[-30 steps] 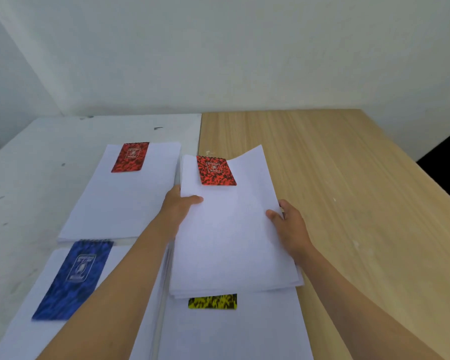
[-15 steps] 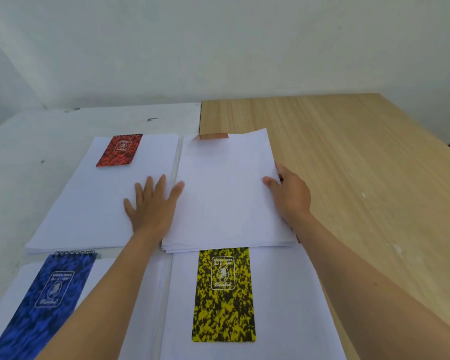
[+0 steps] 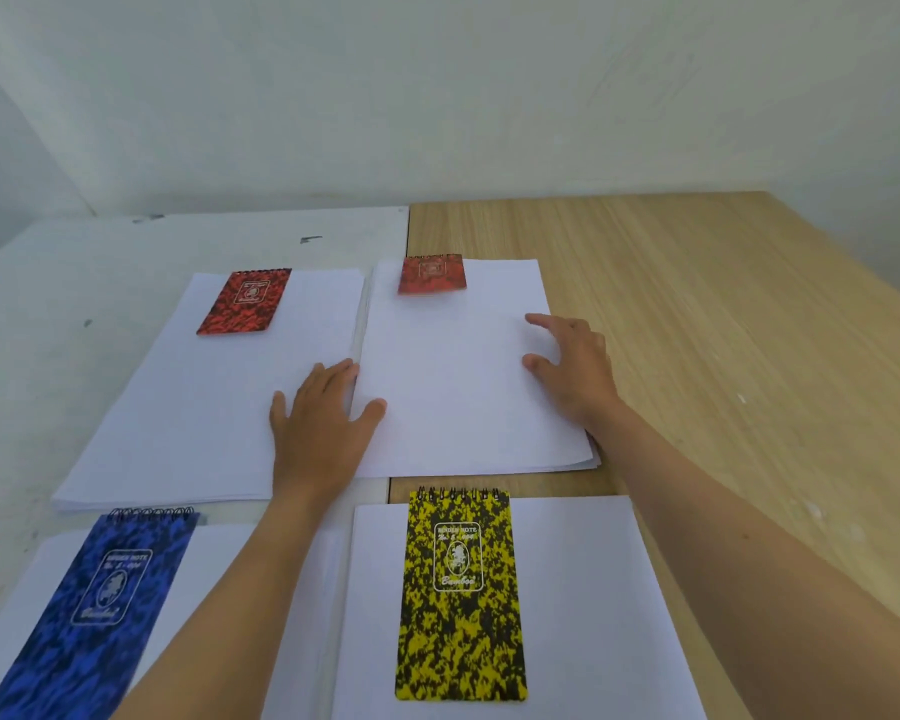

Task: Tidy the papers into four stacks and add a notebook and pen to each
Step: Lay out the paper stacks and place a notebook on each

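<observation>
Paper in the far right stack [image 3: 468,376] is pressed flat by the left hand [image 3: 323,423] and right hand [image 3: 575,366], fingers spread, nothing gripped. Its red notebook [image 3: 431,273] overhangs the far edge; it could be knocked onto the desk [image 3: 723,314] if the sheets are nudged.

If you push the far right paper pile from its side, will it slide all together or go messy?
Probably a bit messy: the far right paper pile is loose sheets, and its near right corner already fans out. It would likely sag if lifted by one edge. The red notebook on top might ride along or slip.
</observation>
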